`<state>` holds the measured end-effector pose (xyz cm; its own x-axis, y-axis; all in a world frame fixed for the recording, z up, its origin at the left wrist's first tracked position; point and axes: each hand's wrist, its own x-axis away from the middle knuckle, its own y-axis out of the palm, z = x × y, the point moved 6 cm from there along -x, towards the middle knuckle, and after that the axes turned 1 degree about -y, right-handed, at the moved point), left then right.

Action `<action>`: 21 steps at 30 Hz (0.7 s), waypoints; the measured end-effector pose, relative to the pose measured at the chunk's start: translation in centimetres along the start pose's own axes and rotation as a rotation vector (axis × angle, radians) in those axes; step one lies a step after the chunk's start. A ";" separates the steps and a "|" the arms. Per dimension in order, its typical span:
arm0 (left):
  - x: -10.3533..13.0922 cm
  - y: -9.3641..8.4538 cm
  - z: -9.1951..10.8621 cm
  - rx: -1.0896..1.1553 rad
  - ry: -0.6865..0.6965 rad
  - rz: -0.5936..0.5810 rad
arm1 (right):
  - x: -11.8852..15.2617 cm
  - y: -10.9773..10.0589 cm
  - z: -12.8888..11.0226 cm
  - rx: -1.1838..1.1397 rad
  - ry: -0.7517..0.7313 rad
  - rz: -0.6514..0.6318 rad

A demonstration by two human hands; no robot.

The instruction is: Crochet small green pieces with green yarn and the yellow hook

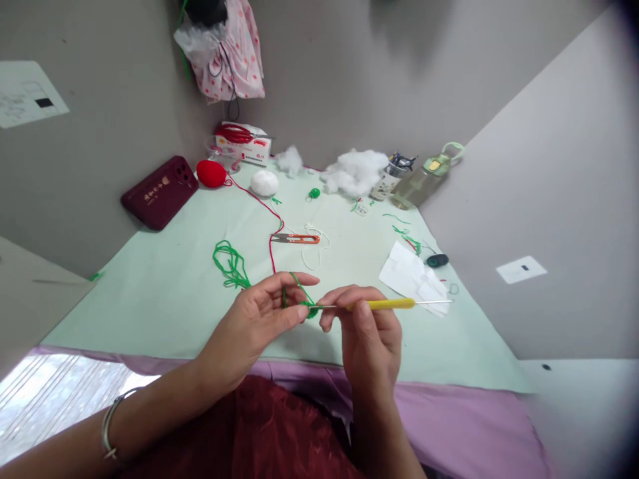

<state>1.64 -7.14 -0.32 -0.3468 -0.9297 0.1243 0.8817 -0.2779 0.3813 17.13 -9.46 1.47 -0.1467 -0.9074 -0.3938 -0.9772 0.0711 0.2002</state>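
Note:
My left hand (262, 313) pinches a small piece of green crochet work (312, 310) between thumb and fingers, with green yarn (301, 286) running up over the raised index finger. In my right hand (372, 332) is a crochet hook (394, 304) with a yellow handle, held level. Its thin metal tip reaches left to the green piece, touching it; whether it passes through a loop is too small to tell. A second metal end sticks out at the right. Loose green yarn (229, 266) lies on the table left of my hands.
Thread snips (299, 239) with orange handles lie ahead, by red yarn from a red ball (211, 173). Farther back are a white ball (264, 183), white stuffing (357, 173), a pen cup (385, 185) and a bottle (422, 181). A phone (160, 193) leans left; paper (412, 276) lies right.

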 end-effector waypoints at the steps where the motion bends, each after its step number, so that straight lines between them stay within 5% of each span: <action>1: 0.0 -0.1 0.0 -0.004 0.004 0.005 | 0.1 0.0 -0.2 0.036 -0.021 -0.006; 13: 0.4 -0.4 0.1 -0.058 0.068 0.119 | 2.9 1.5 -1.5 0.795 -0.549 -0.188; 16: 0.1 0.1 -1.0 0.126 -0.080 0.027 | 3.5 1.8 -1.5 0.908 -0.664 -0.126; 19: -0.2 0.5 -1.5 0.313 -0.238 -0.058 | 2.8 1.2 -1.8 0.744 -0.555 -0.024; 21: -0.4 0.4 -1.0 0.332 -0.225 -0.058 | 1.7 0.4 -1.6 0.476 -0.375 0.044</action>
<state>2.43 -7.12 -1.15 -0.4865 -0.8284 0.2776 0.7203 -0.2005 0.6640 16.73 -11.67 2.28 -0.1484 -0.6975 -0.7011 -0.9176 0.3614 -0.1653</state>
